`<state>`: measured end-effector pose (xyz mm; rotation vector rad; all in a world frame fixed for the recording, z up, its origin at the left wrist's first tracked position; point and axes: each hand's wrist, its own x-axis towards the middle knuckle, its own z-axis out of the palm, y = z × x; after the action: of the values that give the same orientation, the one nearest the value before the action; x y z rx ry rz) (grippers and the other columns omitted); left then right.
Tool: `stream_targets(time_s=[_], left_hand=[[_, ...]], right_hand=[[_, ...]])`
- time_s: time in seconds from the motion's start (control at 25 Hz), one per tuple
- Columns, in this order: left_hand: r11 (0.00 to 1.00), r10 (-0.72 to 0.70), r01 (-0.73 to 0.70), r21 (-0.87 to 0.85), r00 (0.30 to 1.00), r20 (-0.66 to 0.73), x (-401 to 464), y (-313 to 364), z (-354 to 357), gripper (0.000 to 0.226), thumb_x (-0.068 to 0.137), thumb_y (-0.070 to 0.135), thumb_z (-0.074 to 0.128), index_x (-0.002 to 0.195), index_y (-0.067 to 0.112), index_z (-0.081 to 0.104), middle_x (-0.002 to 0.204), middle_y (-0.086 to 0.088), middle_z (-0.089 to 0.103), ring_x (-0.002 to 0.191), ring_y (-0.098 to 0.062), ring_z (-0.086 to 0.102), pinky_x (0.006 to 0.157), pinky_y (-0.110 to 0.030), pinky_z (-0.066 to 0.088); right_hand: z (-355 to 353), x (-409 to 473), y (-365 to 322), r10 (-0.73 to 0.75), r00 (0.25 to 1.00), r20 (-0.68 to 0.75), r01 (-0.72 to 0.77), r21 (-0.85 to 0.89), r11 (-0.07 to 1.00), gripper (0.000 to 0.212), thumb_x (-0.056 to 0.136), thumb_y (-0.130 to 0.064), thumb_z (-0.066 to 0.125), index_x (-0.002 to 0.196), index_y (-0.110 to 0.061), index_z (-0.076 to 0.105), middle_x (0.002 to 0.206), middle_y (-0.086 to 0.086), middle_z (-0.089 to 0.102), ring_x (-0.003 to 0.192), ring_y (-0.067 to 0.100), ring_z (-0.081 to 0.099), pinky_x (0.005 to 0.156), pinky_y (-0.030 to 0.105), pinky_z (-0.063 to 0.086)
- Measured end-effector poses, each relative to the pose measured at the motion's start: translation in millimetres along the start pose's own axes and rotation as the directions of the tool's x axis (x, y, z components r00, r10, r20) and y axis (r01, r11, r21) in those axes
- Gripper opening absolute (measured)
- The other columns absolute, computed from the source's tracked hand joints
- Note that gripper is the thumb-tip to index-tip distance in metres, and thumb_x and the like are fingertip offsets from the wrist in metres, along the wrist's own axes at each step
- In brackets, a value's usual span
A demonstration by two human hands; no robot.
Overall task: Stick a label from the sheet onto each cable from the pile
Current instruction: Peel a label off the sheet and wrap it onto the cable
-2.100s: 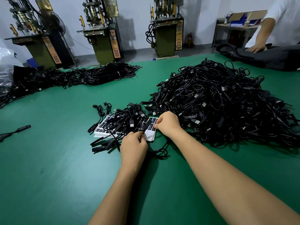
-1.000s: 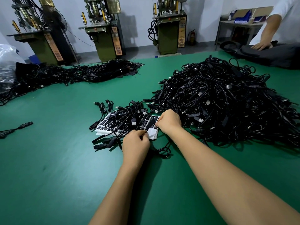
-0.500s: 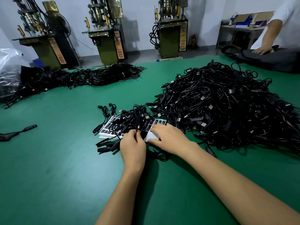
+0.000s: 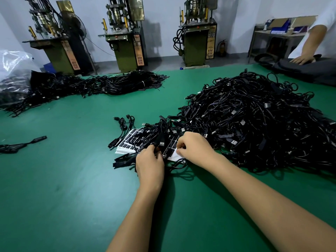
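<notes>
A white label sheet with rows of black labels lies on the green table, partly buried under black cables. A big tangled pile of black cables rises to its right. My left hand grips a black cable with a USB plug over the sheet's near edge. My right hand has its fingers curled at the sheet's near right corner, pinching there; whether a label is between the fingertips is hidden.
A long heap of cables lies at the back left beside a clear plastic bag. A single cable lies at the left. Another person's hand rests on a dark bag at the back right. Green machines stand behind the table.
My right hand slid from the sheet's far right edge toward its near corner, then curled its fingers there. My left hand stayed gripping the cable. The camera shifted slightly.
</notes>
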<state>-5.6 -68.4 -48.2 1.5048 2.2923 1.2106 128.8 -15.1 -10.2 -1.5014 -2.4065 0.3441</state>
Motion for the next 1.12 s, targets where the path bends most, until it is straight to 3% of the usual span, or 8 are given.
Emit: stream_targets(time_s=[0.12,0.24,0.44,0.6,0.84,1.12], left_hand=[[1.0,-0.023,0.023,-0.007,1.0,0.02,1,0,0,0.013,0.091,0.02,0.055,0.083,0.01,0.054,0.088,-0.012,0.065,0.088,-0.033,0.057,0.074,-0.042,0.044],[1.0,-0.007,0.01,-0.03,0.996,0.093,1,-1,-1,0.029,0.083,0.036,0.069,0.086,0.011,0.055,0.089,-0.008,0.065,0.087,-0.03,0.056,0.074,-0.041,0.045],[1.0,-0.016,0.017,-0.007,0.998,0.062,3,-4,0,0.019,0.087,0.027,0.063,0.081,0.014,0.05,0.087,-0.009,0.065,0.087,-0.031,0.056,0.065,-0.033,0.034],[0.999,-0.029,0.03,-0.014,0.998,0.062,3,-3,1,0.018,0.088,0.027,0.062,0.082,0.014,0.051,0.081,-0.005,0.061,0.085,-0.03,0.055,0.064,-0.032,0.032],[1.0,-0.031,0.031,-0.002,0.998,0.058,3,-4,3,0.018,0.089,0.027,0.061,0.089,0.01,0.058,0.088,-0.008,0.066,0.087,-0.03,0.057,0.066,-0.032,0.035],[1.0,-0.026,0.026,0.003,0.998,0.056,3,-5,3,0.018,0.09,0.027,0.061,0.093,0.01,0.061,0.09,-0.008,0.067,0.088,-0.029,0.058,0.066,-0.033,0.037]], right_hand=[[4,4,-8,0.106,0.994,-0.002,-0.104,0.146,0.984,0.011,0.083,-0.022,0.069,0.092,-0.02,0.074,0.1,0.0,0.066,0.098,0.022,0.061,0.071,0.024,0.04],[10,6,-17,0.211,0.977,-0.04,-0.201,0.178,0.963,0.007,0.084,-0.022,0.069,0.087,-0.024,0.075,0.098,-0.002,0.07,0.1,0.023,0.061,0.073,0.027,0.048],[15,6,-27,0.31,0.949,-0.052,-0.293,0.205,0.934,0.014,0.088,-0.015,0.064,0.087,-0.024,0.075,0.099,0.001,0.07,0.106,0.027,0.058,0.087,0.036,0.051],[16,6,-29,0.34,0.939,-0.046,-0.323,0.213,0.922,0.013,0.089,-0.014,0.063,0.091,-0.021,0.075,0.105,0.004,0.068,0.109,0.027,0.057,0.089,0.038,0.051],[18,7,-30,0.354,0.935,-0.011,-0.34,0.257,0.905,0.015,0.089,-0.012,0.06,0.095,-0.015,0.073,0.111,0.006,0.065,0.115,0.03,0.051,0.093,0.041,0.049],[20,9,-27,0.248,0.967,0.055,-0.253,0.159,0.954,0.017,0.092,-0.013,0.054,0.101,-0.015,0.068,0.121,0.01,0.055,0.121,0.034,0.041,0.098,0.042,0.042]])
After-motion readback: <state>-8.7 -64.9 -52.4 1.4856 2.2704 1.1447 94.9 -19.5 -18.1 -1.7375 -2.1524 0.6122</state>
